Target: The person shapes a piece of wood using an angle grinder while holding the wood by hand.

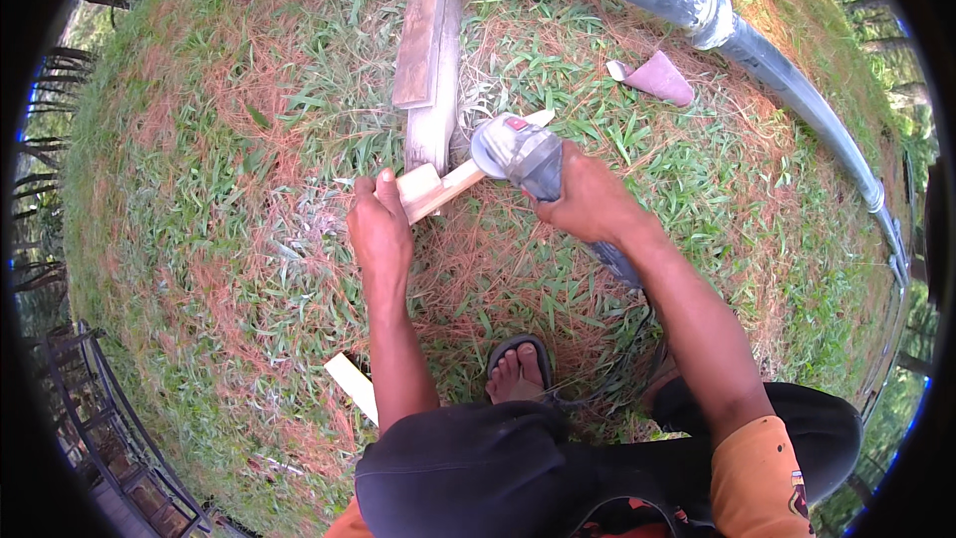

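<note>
1. Pinching the pale wooden piece (pixel 420 193) to its right, the left hand (pixel 381 224) apparently steadies it against the plank (pixel 430 139) ahead.
2. Closed around the angle grinder (pixel 528 154), the right hand (pixel 590 195) likely guides its disc (pixel 482 152).

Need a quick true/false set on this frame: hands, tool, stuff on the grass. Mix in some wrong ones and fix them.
1. The right hand holds a grinder. True.
2. The left hand is empty. False: it holds one end of a pale wooden piece.
3. A curved pink sheet lies on the grass, to the right of the grinder in the picture. True.
4. The long grey tube runs along the lower edge of the picture. False: it arcs across the top and down the right side.
5. A pale strip lies on the grass beside the left forearm. True.
</note>
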The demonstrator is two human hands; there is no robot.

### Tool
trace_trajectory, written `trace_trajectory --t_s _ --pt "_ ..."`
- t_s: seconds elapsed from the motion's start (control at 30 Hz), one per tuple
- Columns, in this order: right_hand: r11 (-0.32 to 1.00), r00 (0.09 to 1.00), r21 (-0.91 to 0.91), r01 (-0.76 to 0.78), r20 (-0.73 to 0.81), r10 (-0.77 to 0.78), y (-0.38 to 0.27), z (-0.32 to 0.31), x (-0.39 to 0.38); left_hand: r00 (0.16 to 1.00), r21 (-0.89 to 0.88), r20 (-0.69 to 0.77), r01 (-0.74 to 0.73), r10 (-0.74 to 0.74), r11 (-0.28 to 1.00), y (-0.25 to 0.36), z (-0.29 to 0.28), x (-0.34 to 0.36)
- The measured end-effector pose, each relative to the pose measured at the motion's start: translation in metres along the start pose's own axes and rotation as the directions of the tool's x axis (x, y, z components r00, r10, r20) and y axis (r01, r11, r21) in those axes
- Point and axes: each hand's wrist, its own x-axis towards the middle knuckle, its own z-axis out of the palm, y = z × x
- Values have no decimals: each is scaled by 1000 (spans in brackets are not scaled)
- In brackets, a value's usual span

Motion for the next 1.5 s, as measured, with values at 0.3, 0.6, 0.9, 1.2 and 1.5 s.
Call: trace_trajectory --t_s 0.3,0.6,0.9,1.2,1.5 --pt "997 996 16 77 51 -77 -30 17 -22 1000 -1 -23 -21 21 1000 -5 -3 -4" --pt "998 997 41 51 62 -54 -28 18 -26 996 23 -64 -68 69 997 -12 6 -6" --pt "997 997 57 55 49 -58 -30 15 -27 995 -4 -58 -79 79 997 -16 10 -6" --pt "995 996 77 57 71 -63 -19 18 -23 923 -24 -152 -362 354 932 -37 18 -19" --pt "992 988 -14 -126 -97 124 2 7 -11 946 -62 -115 -311 303 948 -26 17 -19"
